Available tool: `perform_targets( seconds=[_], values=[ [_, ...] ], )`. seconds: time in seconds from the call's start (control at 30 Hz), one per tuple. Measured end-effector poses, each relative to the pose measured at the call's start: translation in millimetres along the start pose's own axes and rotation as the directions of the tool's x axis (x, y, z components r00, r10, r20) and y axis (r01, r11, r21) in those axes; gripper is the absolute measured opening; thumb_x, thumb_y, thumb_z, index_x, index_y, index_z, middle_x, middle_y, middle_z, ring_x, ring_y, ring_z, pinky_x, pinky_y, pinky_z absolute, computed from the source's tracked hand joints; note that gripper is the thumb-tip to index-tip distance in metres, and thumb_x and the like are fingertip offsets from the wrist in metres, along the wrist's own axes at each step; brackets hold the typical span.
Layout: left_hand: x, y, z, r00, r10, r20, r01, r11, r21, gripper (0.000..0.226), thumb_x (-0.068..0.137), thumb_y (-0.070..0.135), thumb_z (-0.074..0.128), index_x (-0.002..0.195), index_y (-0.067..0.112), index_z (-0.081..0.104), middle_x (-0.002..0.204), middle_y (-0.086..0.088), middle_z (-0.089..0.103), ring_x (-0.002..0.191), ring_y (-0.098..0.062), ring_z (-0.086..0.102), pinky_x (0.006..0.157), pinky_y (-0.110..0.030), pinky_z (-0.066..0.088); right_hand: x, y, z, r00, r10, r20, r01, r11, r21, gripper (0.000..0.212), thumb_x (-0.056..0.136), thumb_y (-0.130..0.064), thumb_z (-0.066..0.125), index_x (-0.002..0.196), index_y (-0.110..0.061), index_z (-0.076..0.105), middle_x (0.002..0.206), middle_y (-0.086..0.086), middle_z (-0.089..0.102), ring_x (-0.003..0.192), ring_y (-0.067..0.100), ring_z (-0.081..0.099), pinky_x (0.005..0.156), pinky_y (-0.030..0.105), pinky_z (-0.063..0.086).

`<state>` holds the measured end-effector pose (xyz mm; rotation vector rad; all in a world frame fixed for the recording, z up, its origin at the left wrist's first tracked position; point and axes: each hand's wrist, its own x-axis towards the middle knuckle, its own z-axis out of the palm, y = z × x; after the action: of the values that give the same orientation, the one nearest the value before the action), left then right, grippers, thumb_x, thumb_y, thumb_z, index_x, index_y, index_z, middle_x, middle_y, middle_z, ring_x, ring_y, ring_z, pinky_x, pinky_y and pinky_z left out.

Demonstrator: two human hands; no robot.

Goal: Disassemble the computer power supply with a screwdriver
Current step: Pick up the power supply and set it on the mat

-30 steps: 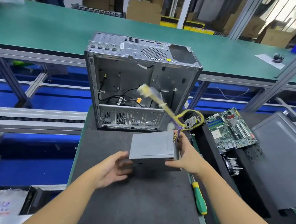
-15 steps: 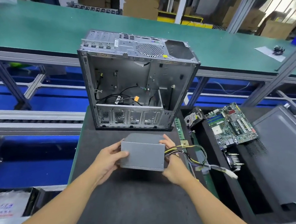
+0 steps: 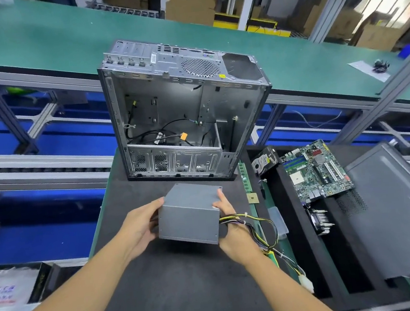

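A grey metal power supply (image 3: 190, 213) is held over the black mat (image 3: 166, 289), in front of the open computer case (image 3: 182, 112). My left hand (image 3: 140, 226) grips its left side, thumb on top and fingers underneath. My right hand (image 3: 233, 225) grips its right side, where a bundle of yellow and black cables (image 3: 258, 228) comes out and trails to a white connector (image 3: 307, 283) at the right. The screwdriver is not in view.
The case stands empty of boards at the mat's far edge. To the right lie a motherboard (image 3: 315, 169), a hard drive (image 3: 265, 160), a heatsink fan (image 3: 319, 219), a RAM stick (image 3: 244, 176), a CPU chip (image 3: 252, 198) and the grey side panel (image 3: 399, 209). A green conveyor (image 3: 37, 38) runs behind.
The power supply has been turned in my hands, and its cable bundle swung from up near the case down to the right side of the mat. The screwdriver has dropped out of view.
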<state>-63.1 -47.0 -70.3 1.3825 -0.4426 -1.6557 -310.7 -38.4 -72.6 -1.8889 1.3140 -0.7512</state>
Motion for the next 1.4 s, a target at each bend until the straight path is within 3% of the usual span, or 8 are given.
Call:
perform_targets(
  seconds=[0.2,0.63,0.87,1.0,1.1,1.2,1.3,1.4],
  values=[
    [-2.9,27.9,18.2,0.987,0.061,-0.149,-0.035,0.985,0.17,0.036,0.085,0.052,0.064,0.094,0.02,0.079,0.092,0.005,0.078,0.081,-0.018,0.071,0.069,-0.033,0.052,16.9,-0.3,-7.0,0.988,0.147,0.038,-0.151,0.952,0.266,0.094,0.065,0.014,0.076,0.136,-0.036,0.041,0.129,-0.01,0.061,0.118,0.016,0.06,0.092,0.028,0.052],
    [-17.5,58.9,18.0,0.927,0.354,-0.125,-0.243,0.819,0.52,0.034,0.082,0.049,0.046,0.07,0.045,0.078,0.076,0.016,0.075,0.07,-0.001,0.071,0.086,-0.039,0.059,13.2,22.5,-3.0,0.915,0.345,0.212,-0.402,0.723,0.561,0.098,0.058,0.009,0.081,0.138,-0.029,0.039,0.134,-0.002,0.061,0.114,0.012,0.062,0.082,0.023,0.053],
    [-11.9,53.5,12.2,0.93,0.316,-0.187,-0.206,0.869,0.45,0.03,0.091,0.044,0.058,0.076,0.027,0.078,0.091,0.008,0.077,0.092,-0.016,0.07,0.09,-0.038,0.054,16.1,12.9,-6.3,0.945,0.277,0.174,-0.327,0.778,0.536,0.1,0.059,0.014,0.079,0.139,-0.031,0.039,0.133,-0.007,0.06,0.125,0.012,0.055,0.088,0.029,0.053],
    [-15.7,49.3,13.9,0.99,-0.122,-0.073,0.14,0.924,0.356,0.062,0.082,0.078,0.052,0.089,0.018,0.065,0.089,0.001,0.072,0.076,-0.021,0.07,0.068,-0.028,0.053,18.5,-2.5,-3.6,0.971,0.158,0.181,-0.219,0.892,0.395,0.096,0.063,0.025,0.068,0.136,-0.029,0.037,0.127,-0.011,0.058,0.113,0.008,0.058,0.086,0.025,0.051],
    [-9.9,47.1,4.2,0.943,-0.33,0.051,0.319,0.936,0.148,0.062,0.078,0.076,0.061,0.098,0.017,0.063,0.098,-0.012,0.069,0.09,-0.03,0.069,0.083,-0.037,0.055,20.9,-13.1,3.6,0.973,0.058,0.222,-0.136,0.925,0.355,0.087,0.072,0.023,0.067,0.139,-0.028,0.042,0.128,-0.013,0.061,0.1,0.005,0.06,0.08,0.023,0.051],
    [-3.6,35.6,-5.6,0.946,-0.319,0.056,0.316,0.948,0.046,0.042,0.083,0.047,0.07,0.11,0.015,0.064,0.095,-0.014,0.069,0.081,-0.031,0.068,0.08,-0.041,0.055,19.1,-19.3,6.3,0.988,-0.032,0.151,-0.006,0.97,0.243,0.065,0.088,0.015,0.057,0.129,-0.036,0.058,0.151,-0.022,0.041,0.108,0.002,0.059,0.076,0.024,0.051],
    [2.3,19.5,-8.0,0.971,-0.237,0.026,0.238,0.971,-0.012,0.039,0.085,0.036,0.069,0.118,0.017,0.062,0.097,-0.012,0.071,0.078,-0.028,0.068,0.069,-0.037,0.057,15.9,-11.7,7.5,0.986,0.007,0.166,-0.04,0.979,0.198,0.094,0.078,0.013,0.072,0.146,-0.041,0.033,0.163,-0.019,0.009,0.142,-0.003,0.03,0.108,0.02,0.038],
    [6.9,9.7,-4.1,0.995,-0.096,-0.019,0.095,0.995,-0.042,0.053,0.087,0.023,0.071,0.134,0.027,0.049,0.112,-0.006,0.07,0.089,-0.025,0.068,0.065,-0.036,0.056,12.1,-1.1,5.9,0.95,0.101,0.294,-0.175,0.956,0.235,0.116,0.08,0.014,0.066,0.153,-0.048,0.001,0.157,-0.011,0.034,0.136,0.006,0.044,0.11,0.025,0.039]
  ],
)
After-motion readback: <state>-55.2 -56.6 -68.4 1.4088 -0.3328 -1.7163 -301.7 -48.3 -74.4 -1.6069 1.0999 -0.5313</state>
